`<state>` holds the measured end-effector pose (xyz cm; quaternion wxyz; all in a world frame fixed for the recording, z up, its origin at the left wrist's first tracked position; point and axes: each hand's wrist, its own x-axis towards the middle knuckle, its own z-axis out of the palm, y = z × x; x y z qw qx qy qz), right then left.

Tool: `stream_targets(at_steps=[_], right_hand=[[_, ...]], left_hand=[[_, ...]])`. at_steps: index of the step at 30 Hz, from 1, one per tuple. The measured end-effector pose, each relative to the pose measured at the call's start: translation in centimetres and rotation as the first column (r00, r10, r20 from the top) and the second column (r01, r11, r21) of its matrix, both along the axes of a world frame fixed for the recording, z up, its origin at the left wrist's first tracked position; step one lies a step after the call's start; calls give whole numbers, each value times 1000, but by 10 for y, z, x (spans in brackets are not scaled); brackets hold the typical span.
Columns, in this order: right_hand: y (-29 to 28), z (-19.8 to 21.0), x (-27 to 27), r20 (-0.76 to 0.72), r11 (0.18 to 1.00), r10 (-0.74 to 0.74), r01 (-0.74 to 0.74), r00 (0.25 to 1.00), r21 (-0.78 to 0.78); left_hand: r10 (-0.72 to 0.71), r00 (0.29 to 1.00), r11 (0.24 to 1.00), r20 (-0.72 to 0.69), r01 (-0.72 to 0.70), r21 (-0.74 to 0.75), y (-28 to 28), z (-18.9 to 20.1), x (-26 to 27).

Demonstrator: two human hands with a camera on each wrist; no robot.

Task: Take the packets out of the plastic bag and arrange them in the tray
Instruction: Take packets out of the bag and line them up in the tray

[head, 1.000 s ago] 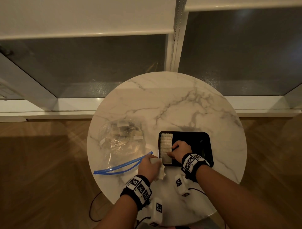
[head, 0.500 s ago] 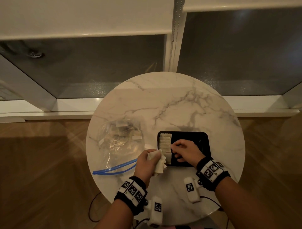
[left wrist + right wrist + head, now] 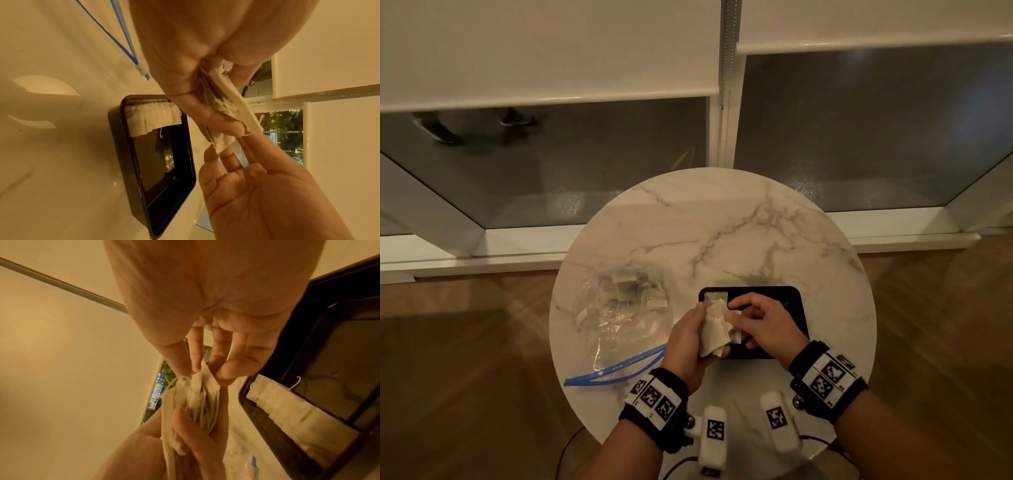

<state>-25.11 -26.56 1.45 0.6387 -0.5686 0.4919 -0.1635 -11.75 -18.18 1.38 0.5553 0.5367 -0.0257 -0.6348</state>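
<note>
- Head view, nearest: the left hand point(image 3: 690, 337) grips a small bundle of packets point(image 3: 717, 330) just above the near-left corner of the tray point(image 3: 796, 308), its fingers curled round them
- Right hand point(image 3: 760, 322) meets that bundle; its thumb and fingers point(image 3: 197, 360) pinch the top edge of one packet, seemingly to peel it off for placing
- Tray, on the right of the desk point(image 3: 722, 233): one overlapping row of packets point(image 3: 152, 118) lies along its left end; the rest of its dark floor is bare, so arranging looks well short of done
- Plastic bag point(image 3: 619, 318), left on the desk with its blue zip edge near, holds several more packets, so emptying it is also unfinished
</note>
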Motion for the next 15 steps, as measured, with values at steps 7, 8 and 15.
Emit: stream_targets(at_steps=[7, 8, 15], right_hand=[[-3, -1, 5, -75, 990, 14, -25, 997, -140], [-3, 0, 7, -70, 989, 20, -31, 997, -146], [-6, 7, 13, 32, 989, -120, 123, 992, -85]], left_hand=[[-91, 996, 995, 12, 91, -27, 4, 2, 4], [-97, 994, 995, 41, 98, -26, 4, 2, 5], [-70, 986, 997, 148, 73, -15, 10, 1, 11]])
